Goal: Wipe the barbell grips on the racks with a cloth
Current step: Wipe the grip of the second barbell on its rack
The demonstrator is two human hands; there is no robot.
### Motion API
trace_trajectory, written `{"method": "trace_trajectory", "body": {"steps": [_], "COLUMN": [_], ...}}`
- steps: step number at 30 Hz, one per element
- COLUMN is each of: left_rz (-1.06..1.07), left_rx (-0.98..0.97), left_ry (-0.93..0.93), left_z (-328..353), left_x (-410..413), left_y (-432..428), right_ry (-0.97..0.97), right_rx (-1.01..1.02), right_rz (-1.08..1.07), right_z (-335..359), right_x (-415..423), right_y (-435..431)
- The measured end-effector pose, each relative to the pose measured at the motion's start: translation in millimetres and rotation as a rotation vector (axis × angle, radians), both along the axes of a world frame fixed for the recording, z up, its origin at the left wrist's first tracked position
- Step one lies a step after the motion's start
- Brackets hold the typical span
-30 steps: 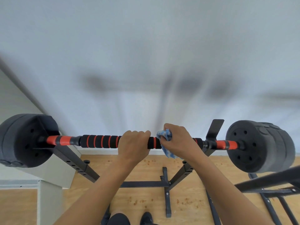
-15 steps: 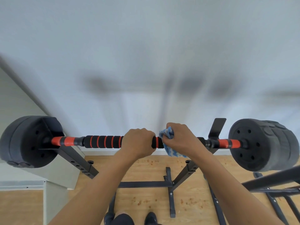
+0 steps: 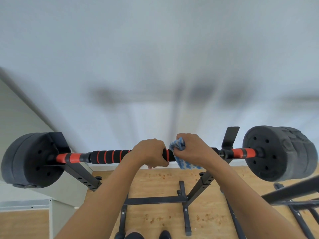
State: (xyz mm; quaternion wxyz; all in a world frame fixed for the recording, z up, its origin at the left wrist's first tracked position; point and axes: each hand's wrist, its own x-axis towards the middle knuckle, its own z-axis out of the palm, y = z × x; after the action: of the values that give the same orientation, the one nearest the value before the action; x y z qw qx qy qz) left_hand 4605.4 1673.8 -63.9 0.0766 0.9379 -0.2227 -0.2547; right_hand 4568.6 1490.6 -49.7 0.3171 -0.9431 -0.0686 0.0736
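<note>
no readable text, labels or numbers on any surface in view

- A pale wall fills the upper view, with blurred grey shadows across it.
- A light wooden floor meets the wall's foot.
- Orange-brown specks lie scattered on the floor, some near its far edge.
- Dark shoe tips show at the floor's near edge.
- A white panel stands at the floor's left edge.
</note>
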Motion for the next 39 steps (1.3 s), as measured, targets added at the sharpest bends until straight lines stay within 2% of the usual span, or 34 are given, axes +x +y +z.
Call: {"method": "trace_trajectory", "body": {"steps": [5,8,11,14,17,21,24,27,28,32,39], "left_rz": [-0.013,-0.002,0.000,0.010,0.022,-0.072,-0.158,-0.086,-0.081,-0.096,-0.113], "left_rx": [0.021,-0.008,-0.073,-0.042,-0.021,0.001,0.056,-0.079,-0.085,-0.002,-0.018], "left_ry": [-0.563,-0.718,-0.787,-0.735,-0.707,-0.534,-0.300,0.091,0.091,-0.303,-0.769], "left_z": [-28,-38,-41,-42,-41,-22,-3,4,1,-14,-50], "left_x": [-23,-34,-36,-36,-35,-24,-6,5,5,-4,-30], "left_y": [-1,-1,0,-2,-3,-2,-5,-16,-20,-23,-22], "right_ry": [-0.005,0.000,-0.013,-0.031,-0.026,-0.035,-0.055,-0.080,-0.081,-0.078,-0.081], "right_rx": [-0.035,-0.025,0.006,0.069,0.024,0.013,0.047,0.046,0.052,0.044,0.004], "right_rz": [-0.031,-0.026,-0.027,-0.052,-0.021,0.026,0.047,0.056,0.051,-0.017,-0.074], "right_z": [1,5,6,8,10,7,5,4,3,-5,-9], "right_x": [-1,-2,-5,-12,-17,-18,-16,-14,-13,-10,-7], "right_y": [8,9,8,-12,-38,-42,-36,-33,-33,-28,-23]}}
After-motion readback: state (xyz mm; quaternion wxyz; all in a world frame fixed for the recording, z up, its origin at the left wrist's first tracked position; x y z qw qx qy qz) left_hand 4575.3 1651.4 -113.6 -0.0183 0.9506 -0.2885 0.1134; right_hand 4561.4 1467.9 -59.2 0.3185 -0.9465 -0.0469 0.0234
